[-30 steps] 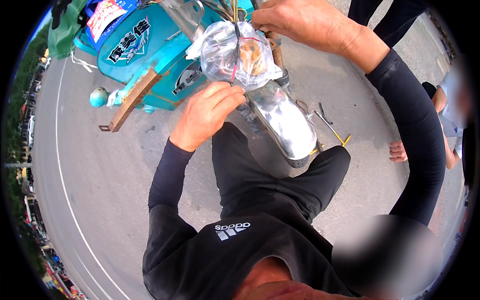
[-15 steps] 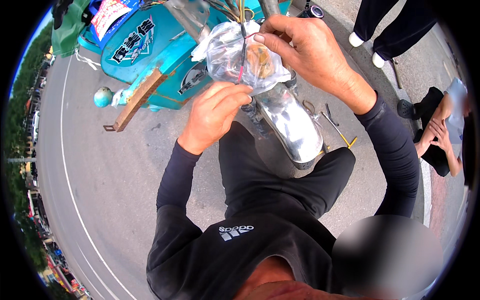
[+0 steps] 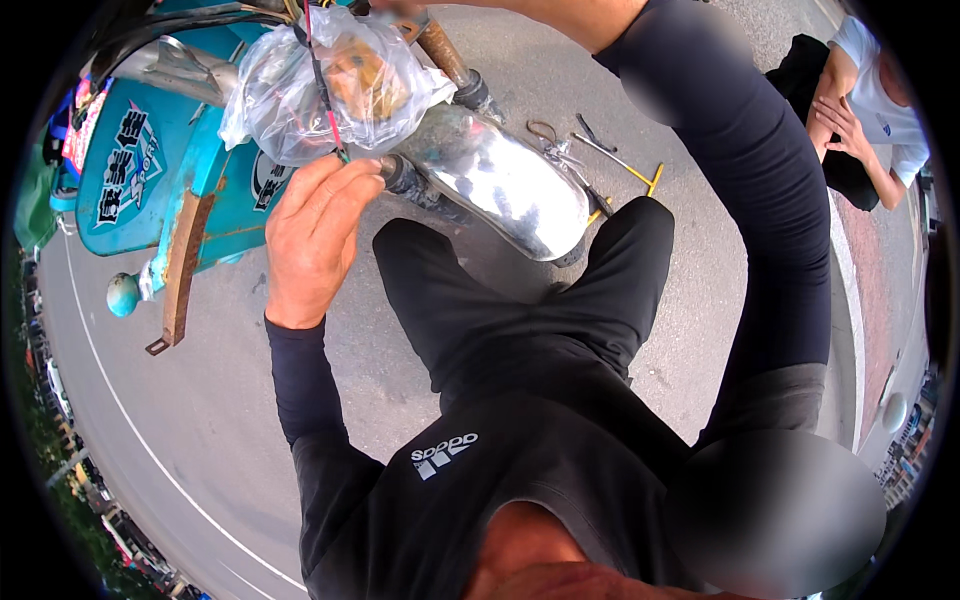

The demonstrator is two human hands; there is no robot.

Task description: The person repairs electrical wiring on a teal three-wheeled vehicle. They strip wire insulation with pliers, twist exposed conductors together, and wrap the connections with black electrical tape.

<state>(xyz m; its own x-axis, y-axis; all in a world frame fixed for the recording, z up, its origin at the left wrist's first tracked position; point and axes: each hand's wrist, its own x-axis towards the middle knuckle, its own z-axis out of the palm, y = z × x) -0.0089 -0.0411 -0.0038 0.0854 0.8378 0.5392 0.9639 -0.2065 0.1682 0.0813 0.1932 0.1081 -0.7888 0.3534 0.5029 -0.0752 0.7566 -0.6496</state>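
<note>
My left hand (image 3: 312, 235) is closed, thumb and fingers pinching the lower end of a thin wire (image 3: 319, 78). The wire is black higher up and pink-red near my fingertips. It hangs down in front of a clear plastic bag (image 3: 265, 95), through which a round orange-brown part (image 3: 368, 78) shows. My right hand (image 3: 575, 12) reaches along the upper edge of the view, above the bag. Most of it is cut off, so its fingers and anything in them cannot be made out. A bundle of cables (image 3: 190, 18) runs in from the upper left.
Below the bag is a shiny metal fender (image 3: 500, 185) over a wheel. Teal body panels (image 3: 150, 190) and a rusty bracket (image 3: 182, 270) stand on the left. A yellow T-handled tool (image 3: 650, 180) and other tools lie on the pavement. A person (image 3: 850, 110) sits at the right.
My view has shifted, placing the vehicle further left and higher. My right hand has left the red wire it pinched and moved up, mostly out of view. My left hand still pinches the wire end.
</note>
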